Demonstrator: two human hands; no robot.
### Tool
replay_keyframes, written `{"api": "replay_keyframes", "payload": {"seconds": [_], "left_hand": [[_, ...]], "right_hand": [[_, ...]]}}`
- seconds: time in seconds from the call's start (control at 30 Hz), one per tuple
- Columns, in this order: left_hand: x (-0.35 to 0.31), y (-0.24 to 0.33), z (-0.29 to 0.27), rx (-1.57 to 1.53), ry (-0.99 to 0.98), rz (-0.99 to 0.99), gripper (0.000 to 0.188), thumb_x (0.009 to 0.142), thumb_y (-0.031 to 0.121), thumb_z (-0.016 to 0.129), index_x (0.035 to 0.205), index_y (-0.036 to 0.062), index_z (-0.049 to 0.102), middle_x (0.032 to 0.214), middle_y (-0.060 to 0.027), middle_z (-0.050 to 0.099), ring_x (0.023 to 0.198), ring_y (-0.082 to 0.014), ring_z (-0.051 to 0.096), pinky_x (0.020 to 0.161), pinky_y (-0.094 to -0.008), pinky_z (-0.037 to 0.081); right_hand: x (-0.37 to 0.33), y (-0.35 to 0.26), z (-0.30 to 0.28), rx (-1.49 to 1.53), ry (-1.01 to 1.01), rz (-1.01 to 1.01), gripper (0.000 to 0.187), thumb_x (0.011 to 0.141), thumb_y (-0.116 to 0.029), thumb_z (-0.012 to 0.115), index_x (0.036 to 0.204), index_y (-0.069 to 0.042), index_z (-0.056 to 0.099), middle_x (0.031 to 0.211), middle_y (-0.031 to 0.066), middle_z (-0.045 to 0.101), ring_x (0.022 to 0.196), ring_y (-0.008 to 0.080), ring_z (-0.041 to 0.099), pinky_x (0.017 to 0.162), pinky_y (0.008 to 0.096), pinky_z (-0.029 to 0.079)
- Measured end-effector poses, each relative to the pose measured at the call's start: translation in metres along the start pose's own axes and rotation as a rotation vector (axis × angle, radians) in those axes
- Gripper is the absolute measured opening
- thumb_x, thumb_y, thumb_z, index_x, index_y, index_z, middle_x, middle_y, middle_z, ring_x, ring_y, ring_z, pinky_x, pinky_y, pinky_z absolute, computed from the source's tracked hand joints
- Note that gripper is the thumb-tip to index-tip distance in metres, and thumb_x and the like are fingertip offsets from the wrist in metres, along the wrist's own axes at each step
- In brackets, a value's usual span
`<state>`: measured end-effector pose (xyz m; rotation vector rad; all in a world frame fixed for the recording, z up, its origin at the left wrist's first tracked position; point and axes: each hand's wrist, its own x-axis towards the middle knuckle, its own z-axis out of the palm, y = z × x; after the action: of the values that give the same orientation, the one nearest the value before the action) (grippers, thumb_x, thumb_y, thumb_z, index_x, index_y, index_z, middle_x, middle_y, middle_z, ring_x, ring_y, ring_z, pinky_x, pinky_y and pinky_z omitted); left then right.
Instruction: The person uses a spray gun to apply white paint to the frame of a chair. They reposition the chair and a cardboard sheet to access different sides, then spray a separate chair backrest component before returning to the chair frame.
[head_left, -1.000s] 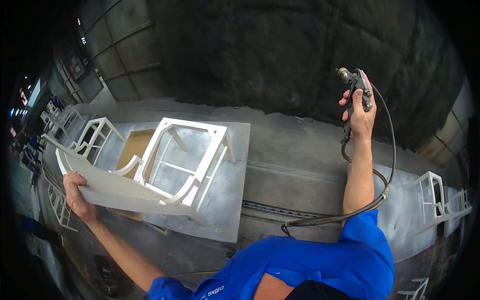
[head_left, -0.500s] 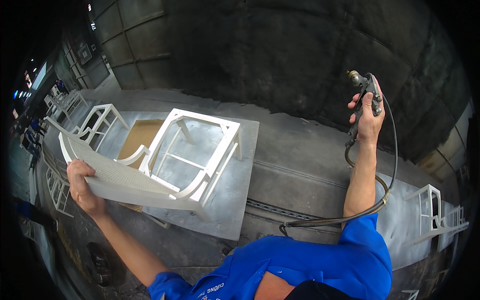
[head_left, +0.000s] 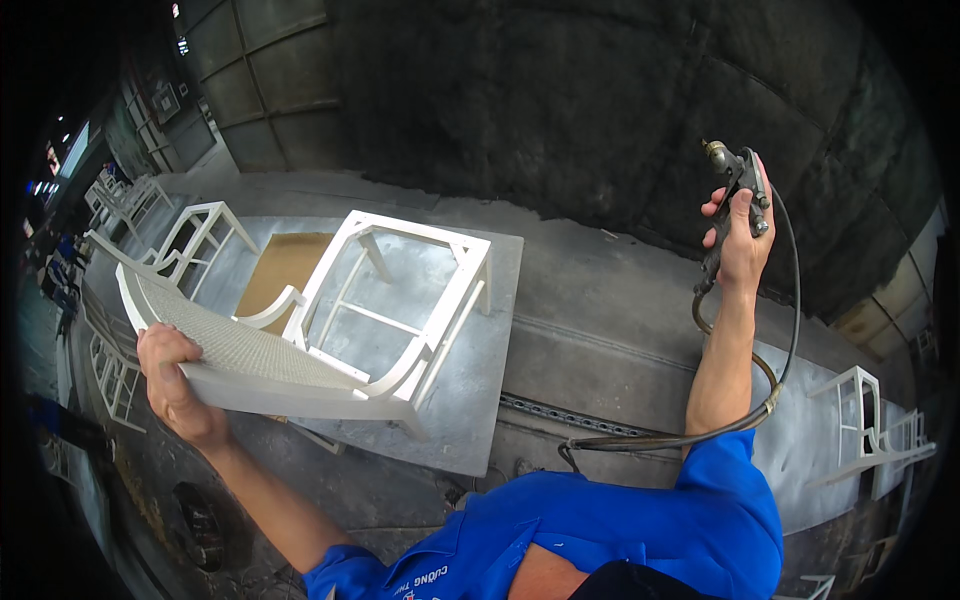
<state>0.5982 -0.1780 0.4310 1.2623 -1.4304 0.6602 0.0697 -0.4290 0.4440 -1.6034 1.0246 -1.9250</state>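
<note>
A white chair frame (head_left: 462,262) with an open seat and a woven backrest (head_left: 235,335) stands at the centre-left. My left hand (head_left: 175,370) is closed round the top edge of that backrest, at its left end. Up at the right, away from the chair, my right hand (head_left: 742,245) grips a spray gun (head_left: 741,185), its nozzle pointing up and to the left. From the gun a dark hose (head_left: 795,290) loops down past my right forearm.
The chair stands on a grey board (head_left: 470,420) with a brown cardboard piece (head_left: 285,262). Another white chair (head_left: 205,250) is behind it at left; one more (head_left: 855,420) stands at far right. A slotted floor track (head_left: 570,415) runs between. A dark wall (head_left: 560,110) closes the back.
The chair has turned slightly and its seat has shifted a little to the right, my left hand moving with it. The spray gun has moved slightly right.
</note>
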Motion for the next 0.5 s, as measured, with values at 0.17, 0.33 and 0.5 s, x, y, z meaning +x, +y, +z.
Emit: {"api": "replay_keyframes", "payload": {"seconds": [0.17, 0.33, 0.5], "left_hand": [[0.003, 0.004, -0.001, 0.036, -0.012, 0.048, 0.04, 0.104, 0.028, 0.037, 0.084, 0.001, 0.058, 0.091, -0.0126, 0.062, 0.102, -0.0333, 0.058, 0.113, -0.0511, 0.032], [0.004, 0.008, 0.0, 0.039, 0.035, -0.027, 0.043, 0.103, 0.028, 0.038, 0.08, -0.0003, 0.059, 0.089, -0.0143, 0.061, 0.098, -0.0318, 0.058, 0.107, -0.0472, 0.036], [0.005, 0.012, 0.001, -0.05, 0.032, -0.036, 0.044, 0.104, 0.031, 0.04, 0.08, -0.001, 0.059, 0.088, -0.0123, 0.062, 0.095, -0.0287, 0.057, 0.1, -0.0442, 0.039]], "right_hand": [[-0.022, 0.004, 0.007, 0.058, -0.057, -0.004, 0.055, 0.108, -0.036, 0.057, 0.156, -0.012, 0.044, 0.096, 0.005, 0.064, 0.08, 0.0107, 0.064, 0.049, 0.0201, 0.048], [-0.066, 0.014, 0.023, 0.091, -0.194, 0.045, 0.066, 0.105, -0.044, 0.059, 0.156, -0.007, 0.041, 0.099, 0.0084, 0.064, 0.082, 0.0131, 0.065, 0.05, 0.0207, 0.048], [-0.114, 0.023, 0.048, 0.095, -0.328, 0.148, 0.074, 0.102, -0.051, 0.06, 0.157, -0.005, 0.04, 0.101, 0.0088, 0.064, 0.084, 0.0135, 0.065, 0.052, 0.0202, 0.048]]}}
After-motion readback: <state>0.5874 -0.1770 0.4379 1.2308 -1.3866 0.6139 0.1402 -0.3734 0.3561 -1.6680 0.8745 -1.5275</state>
